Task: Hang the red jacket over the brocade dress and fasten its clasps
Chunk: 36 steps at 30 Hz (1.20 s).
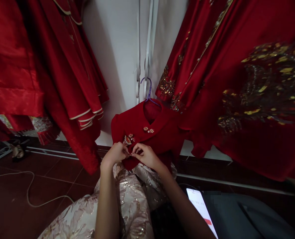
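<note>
A small red jacket (pixel 159 127) hangs on a purple hanger (pixel 149 91) hooked to a white cabinet handle. It bears pearl and jewel fastenings (pixel 148 130) and a jewelled ornament (pixel 127 140). My left hand (pixel 114 154) and my right hand (pixel 147 156) meet at the jacket's lower front edge. Both have their fingers pinched together on the red cloth, near a small fastening between the fingertips. Below the jacket spreads a pale skirt with gold patterning (pixel 127 202).
Long red gowns hang at the left (pixel 62 76) and the right (pixel 237 93), the right one with gold embroidery. A white cabinet (pixel 117 49) stands behind. A lit phone (pixel 202 207) lies at the lower right. A white cable (pixel 28 186) runs over the dark tiled floor.
</note>
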### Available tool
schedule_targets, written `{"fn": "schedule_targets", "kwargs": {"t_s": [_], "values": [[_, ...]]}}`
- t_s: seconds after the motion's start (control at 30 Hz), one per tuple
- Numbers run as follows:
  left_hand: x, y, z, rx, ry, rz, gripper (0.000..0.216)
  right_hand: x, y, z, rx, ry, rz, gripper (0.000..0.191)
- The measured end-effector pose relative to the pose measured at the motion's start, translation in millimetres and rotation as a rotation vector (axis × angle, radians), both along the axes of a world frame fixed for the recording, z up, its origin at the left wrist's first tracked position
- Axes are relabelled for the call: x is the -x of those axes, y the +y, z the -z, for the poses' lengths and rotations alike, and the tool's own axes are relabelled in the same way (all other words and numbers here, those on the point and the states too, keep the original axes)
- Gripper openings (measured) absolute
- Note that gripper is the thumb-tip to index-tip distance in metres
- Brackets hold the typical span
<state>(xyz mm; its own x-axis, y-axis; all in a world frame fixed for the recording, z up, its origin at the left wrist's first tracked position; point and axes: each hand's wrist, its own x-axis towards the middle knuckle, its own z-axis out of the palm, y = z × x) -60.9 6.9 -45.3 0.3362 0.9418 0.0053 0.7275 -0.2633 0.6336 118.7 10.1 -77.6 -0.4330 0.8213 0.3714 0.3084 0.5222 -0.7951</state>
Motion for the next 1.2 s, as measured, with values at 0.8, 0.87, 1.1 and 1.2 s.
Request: {"fn": "schedule_targets", "kwargs": {"t_s": [0.8,0.87,1.1,1.2], "values": [[0,9,18.4,0.063,0.036,-0.034,0.021,-38,-19,-51.2,-0.037,0.026,0.149,0.014],[0,9,20.3,0.062,0.049,-0.038,0.017,-38,-18,-50.6,-0.035,0.022,0.153,0.015],[3,7,17.1,0.128,0.004,-0.022,0.014,-26,-18,-33.0,0.039,-0.131,-0.019,0.015],[4,6,15.8,0.107,-0.014,-0.013,0.014,-19,-14,-16.1,0.1,-0.182,-0.065,0.021]]}}
